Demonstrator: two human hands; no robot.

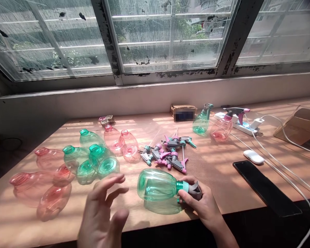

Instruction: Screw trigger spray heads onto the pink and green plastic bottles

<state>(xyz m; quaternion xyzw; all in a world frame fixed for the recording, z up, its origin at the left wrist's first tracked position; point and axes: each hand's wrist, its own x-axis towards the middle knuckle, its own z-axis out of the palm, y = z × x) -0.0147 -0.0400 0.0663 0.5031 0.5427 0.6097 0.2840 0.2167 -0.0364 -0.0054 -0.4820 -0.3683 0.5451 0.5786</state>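
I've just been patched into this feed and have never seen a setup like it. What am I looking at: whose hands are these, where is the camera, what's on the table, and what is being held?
There is no machine here. These are a person's two bare hands, seen from a single camera worn on the head that looks forward and down. The right hand grips a green spray bottle lying on its side, with the fingers around the grey trigger head at its neck. The left hand is open beside it and holds nothing. On the wooden table lie a pile of loose trigger heads and, to the left, capless green bottles and pink bottles. At the back stand an assembled green sprayer and a pink sprayer, near a power strip. A black phone lies to the right.
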